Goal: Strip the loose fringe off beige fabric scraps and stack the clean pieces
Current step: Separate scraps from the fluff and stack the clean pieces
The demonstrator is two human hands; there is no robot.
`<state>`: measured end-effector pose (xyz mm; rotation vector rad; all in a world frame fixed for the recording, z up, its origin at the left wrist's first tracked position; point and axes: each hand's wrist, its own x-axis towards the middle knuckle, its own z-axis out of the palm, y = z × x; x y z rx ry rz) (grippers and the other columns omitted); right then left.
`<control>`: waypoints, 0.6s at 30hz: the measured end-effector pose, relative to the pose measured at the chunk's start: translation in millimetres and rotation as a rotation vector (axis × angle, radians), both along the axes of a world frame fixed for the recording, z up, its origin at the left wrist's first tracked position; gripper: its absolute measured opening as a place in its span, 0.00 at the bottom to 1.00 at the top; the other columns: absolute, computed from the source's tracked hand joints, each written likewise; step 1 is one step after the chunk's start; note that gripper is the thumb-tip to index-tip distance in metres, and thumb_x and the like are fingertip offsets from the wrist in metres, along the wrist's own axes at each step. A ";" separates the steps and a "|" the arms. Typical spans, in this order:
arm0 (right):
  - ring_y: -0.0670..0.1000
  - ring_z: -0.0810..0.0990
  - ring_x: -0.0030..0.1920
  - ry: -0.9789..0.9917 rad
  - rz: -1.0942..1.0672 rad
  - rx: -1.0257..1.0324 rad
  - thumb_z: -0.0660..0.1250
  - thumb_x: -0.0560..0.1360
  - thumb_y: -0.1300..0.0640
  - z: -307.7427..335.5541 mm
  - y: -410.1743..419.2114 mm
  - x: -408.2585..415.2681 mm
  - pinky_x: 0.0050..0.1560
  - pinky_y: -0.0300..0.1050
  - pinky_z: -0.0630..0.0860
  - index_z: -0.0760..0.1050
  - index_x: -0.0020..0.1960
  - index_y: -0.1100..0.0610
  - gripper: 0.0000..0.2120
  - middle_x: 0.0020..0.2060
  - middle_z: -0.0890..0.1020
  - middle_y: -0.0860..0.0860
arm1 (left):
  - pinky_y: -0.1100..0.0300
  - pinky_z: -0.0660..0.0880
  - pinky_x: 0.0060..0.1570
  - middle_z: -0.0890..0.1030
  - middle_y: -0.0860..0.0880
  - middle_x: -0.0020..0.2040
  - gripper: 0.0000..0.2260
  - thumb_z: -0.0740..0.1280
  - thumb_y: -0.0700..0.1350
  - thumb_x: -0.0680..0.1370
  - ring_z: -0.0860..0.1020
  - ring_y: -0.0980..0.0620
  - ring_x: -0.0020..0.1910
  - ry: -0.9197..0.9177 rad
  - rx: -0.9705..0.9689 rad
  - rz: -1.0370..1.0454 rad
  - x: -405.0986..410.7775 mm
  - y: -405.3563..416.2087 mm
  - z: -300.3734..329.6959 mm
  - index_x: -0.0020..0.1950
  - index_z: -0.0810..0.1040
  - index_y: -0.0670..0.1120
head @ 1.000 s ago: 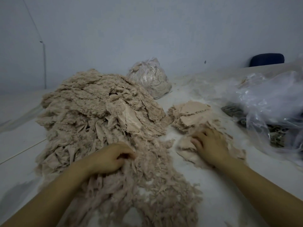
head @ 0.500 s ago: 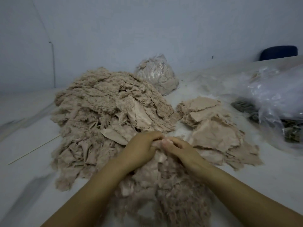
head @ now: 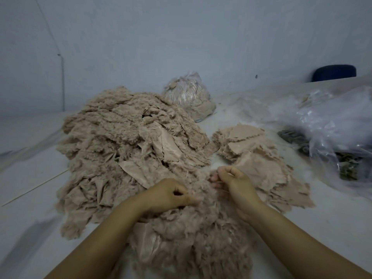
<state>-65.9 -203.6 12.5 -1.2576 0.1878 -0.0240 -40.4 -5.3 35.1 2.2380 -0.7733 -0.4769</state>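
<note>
Nearest, a fluffy fringed beige scrap [head: 187,224] lies under both hands. The left hand [head: 167,195] pinches its fringe; the right hand [head: 233,182] grips loose threads. Half a second ago the hands touched; now they are apart. Beyond lie the clean stack [head: 259,158] and the big scrap heap [head: 120,133].

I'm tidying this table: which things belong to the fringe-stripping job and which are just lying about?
In use: left hand, right hand, fringed scrap heap, pulled fringe fluff, clean-piece stack.
Lying about: tied bag of beige scraps, clear plastic bag, thin stick.
</note>
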 end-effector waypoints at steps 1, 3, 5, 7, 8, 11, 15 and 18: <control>0.44 0.76 0.28 0.007 0.056 -0.067 0.63 0.79 0.60 -3.8 2.0 -0.5 0.25 0.36 0.71 0.75 0.44 0.58 0.06 0.34 0.80 0.52 | 0.63 0.64 0.32 0.66 0.57 0.26 0.20 0.70 0.61 0.70 0.66 0.57 0.26 0.022 0.029 0.009 -1.2 -1.6 -2.4 0.29 0.68 0.49; 0.44 0.77 0.29 0.021 0.145 -0.156 0.64 0.78 0.62 -9.4 5.9 -4.4 0.27 0.36 0.72 0.76 0.50 0.57 0.03 0.36 0.81 0.51 | 0.67 0.72 0.38 0.79 0.60 0.33 0.09 0.72 0.57 0.71 0.77 0.62 0.35 0.050 0.011 0.030 -5.0 -8.1 -10.0 0.35 0.77 0.56; 0.44 0.78 0.30 -0.006 0.186 -0.160 0.64 0.77 0.66 -14.7 7.8 -6.2 0.29 0.37 0.73 0.75 0.55 0.56 0.09 0.36 0.80 0.51 | 0.65 0.77 0.47 0.83 0.57 0.42 0.05 0.69 0.47 0.76 0.80 0.61 0.45 0.044 -0.102 0.102 -8.0 -16.3 -14.9 0.42 0.81 0.56; 0.47 0.79 0.34 -0.061 0.140 -0.183 0.67 0.75 0.66 -14.8 5.9 -5.1 0.32 0.37 0.75 0.74 0.56 0.53 0.13 0.39 0.78 0.53 | 0.61 0.78 0.48 0.84 0.53 0.44 0.10 0.64 0.38 0.79 0.82 0.55 0.46 0.140 -0.297 0.179 -7.0 -18.7 -11.8 0.46 0.82 0.51; 0.48 0.79 0.36 -0.074 0.120 -0.241 0.69 0.75 0.63 -13.0 3.8 -4.9 0.34 0.37 0.76 0.75 0.57 0.51 0.14 0.42 0.77 0.53 | 0.61 0.79 0.46 0.85 0.50 0.45 0.13 0.62 0.35 0.79 0.82 0.53 0.45 0.216 -0.390 0.200 -5.4 -17.6 -8.0 0.47 0.82 0.48; 0.48 0.80 0.39 -0.096 0.273 -0.178 0.72 0.70 0.54 -6.2 1.9 -3.8 0.38 0.37 0.76 0.81 0.47 0.49 0.07 0.41 0.80 0.52 | 0.63 0.78 0.40 0.85 0.48 0.40 0.17 0.60 0.31 0.76 0.83 0.54 0.39 0.384 -0.527 0.165 -1.1 -12.7 1.2 0.43 0.85 0.47; 0.50 0.79 0.31 -0.122 0.202 0.040 0.68 0.73 0.57 -2.9 5.5 -1.3 0.34 0.41 0.77 0.74 0.38 0.58 0.08 0.30 0.79 0.53 | 0.62 0.79 0.39 0.85 0.46 0.41 0.16 0.60 0.36 0.79 0.83 0.52 0.39 0.342 -0.530 0.290 2.5 -11.2 3.3 0.41 0.86 0.48; 0.57 0.76 0.43 -0.114 0.104 -0.045 0.71 0.70 0.51 -0.7 -2.4 0.2 0.45 0.52 0.76 0.70 0.50 0.57 0.16 0.44 0.76 0.60 | 0.57 0.77 0.43 0.83 0.39 0.43 0.12 0.63 0.37 0.78 0.81 0.45 0.40 0.250 -0.537 0.521 13.0 5.3 0.5 0.41 0.84 0.43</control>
